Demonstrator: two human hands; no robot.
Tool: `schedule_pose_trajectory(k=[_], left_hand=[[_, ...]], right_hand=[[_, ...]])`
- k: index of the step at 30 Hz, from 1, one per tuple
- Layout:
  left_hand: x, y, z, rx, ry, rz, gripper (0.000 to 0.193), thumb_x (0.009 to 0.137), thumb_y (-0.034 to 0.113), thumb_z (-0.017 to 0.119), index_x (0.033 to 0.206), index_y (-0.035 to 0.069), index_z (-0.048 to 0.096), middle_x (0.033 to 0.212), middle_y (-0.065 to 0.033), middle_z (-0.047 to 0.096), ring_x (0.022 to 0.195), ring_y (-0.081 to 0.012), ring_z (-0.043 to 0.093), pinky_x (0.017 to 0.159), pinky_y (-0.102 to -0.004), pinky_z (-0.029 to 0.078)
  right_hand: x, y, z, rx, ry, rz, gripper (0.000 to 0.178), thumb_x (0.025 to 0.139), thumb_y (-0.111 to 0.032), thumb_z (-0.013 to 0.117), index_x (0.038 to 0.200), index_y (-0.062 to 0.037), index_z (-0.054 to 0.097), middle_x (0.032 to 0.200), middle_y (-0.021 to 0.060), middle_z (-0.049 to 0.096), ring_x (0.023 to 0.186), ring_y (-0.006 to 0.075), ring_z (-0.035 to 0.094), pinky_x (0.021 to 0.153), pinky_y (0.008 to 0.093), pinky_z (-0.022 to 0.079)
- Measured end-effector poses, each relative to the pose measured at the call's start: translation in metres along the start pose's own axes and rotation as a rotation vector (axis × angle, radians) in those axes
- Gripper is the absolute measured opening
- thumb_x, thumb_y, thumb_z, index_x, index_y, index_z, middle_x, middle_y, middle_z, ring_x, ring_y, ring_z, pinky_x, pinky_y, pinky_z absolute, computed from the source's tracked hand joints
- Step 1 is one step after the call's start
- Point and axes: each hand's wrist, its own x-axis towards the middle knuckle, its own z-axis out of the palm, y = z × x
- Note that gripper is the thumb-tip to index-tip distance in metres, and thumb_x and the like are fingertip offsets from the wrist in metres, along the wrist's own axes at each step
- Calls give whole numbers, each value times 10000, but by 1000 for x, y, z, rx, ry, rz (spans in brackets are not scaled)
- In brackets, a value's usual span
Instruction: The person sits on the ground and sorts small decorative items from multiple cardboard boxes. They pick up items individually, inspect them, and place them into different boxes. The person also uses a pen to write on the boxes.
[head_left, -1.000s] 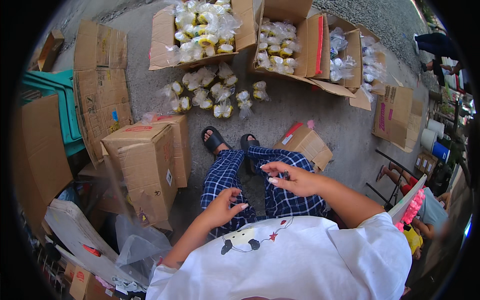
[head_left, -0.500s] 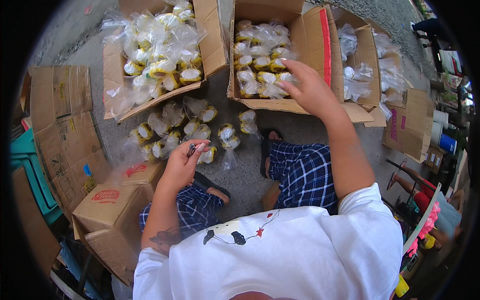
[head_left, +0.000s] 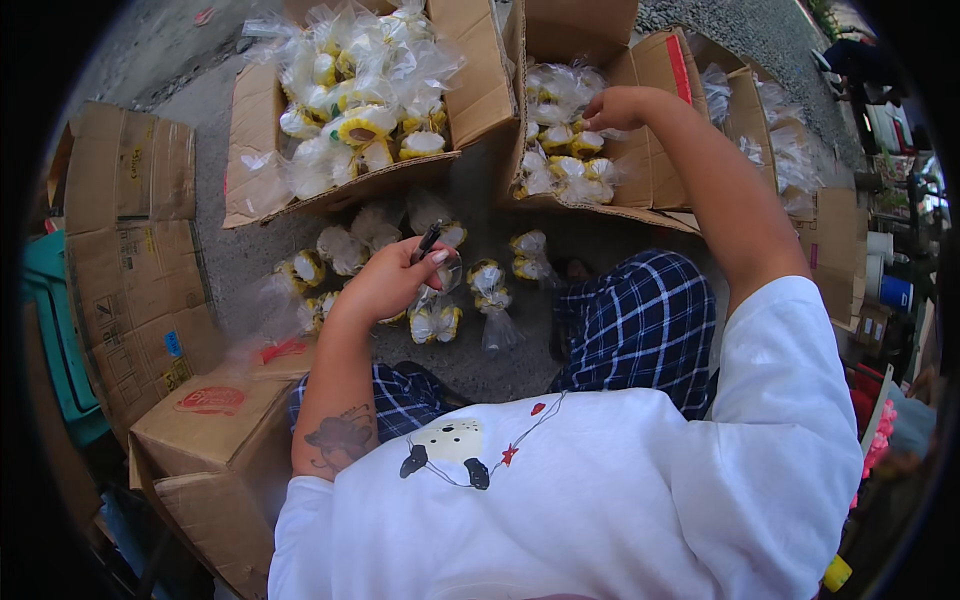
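Observation:
My left hand (head_left: 395,277) is closed around a black pen (head_left: 428,240) that points up and away. Below it on the ground lie several clear-bagged bundles of white and yellow round pieces (head_left: 437,322). My right hand (head_left: 612,108) reaches into the right cardboard box (head_left: 650,100), its bent fingers loosely apart just over more bagged bundles (head_left: 582,143). Some fingertips are hidden from view, and whether they touch the plastic cannot be made out. In the left cardboard box (head_left: 250,140), similar bagged bundles (head_left: 360,120) are heaped up to the rim.
More open boxes with plastic-wrapped goods (head_left: 790,140) stand at the far right. Closed brown cartons (head_left: 210,420) sit by my left arm, with flattened cardboard (head_left: 135,250) and a teal plastic chair (head_left: 50,310) beyond. A blue-and-white container (head_left: 893,290) stands at the right.
My right hand has gone deeper into the right box, toward its farther bundles. My left hand has risen slightly with the pen. The whole view has shifted as my body leans forward.

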Motion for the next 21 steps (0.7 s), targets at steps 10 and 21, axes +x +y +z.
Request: schedule_pose_trajectory(k=[10, 21], left_hand=[[-39, -34, 12, -225, 146, -65, 231, 896, 158, 476, 1066, 26, 562, 810, -36, 601, 828, -101, 540, 809, -257, 390], [-60, -67, 27, -23, 296, -288, 242, 897, 148, 469, 1092, 27, 550, 899, -55, 628, 903, -111, 538, 862, -269, 372]], right_hand=[[101, 20, 109, 3, -35, -40, 639, 768, -451, 595, 1250, -64, 435, 1176, 173, 523, 1080, 294, 500, 894, 371, 401], [131, 31, 87, 110, 31, -157, 549, 721, -344, 647, 1208, -136, 504, 1097, 120, 586, 969, 285, 567, 809, 388, 457]])
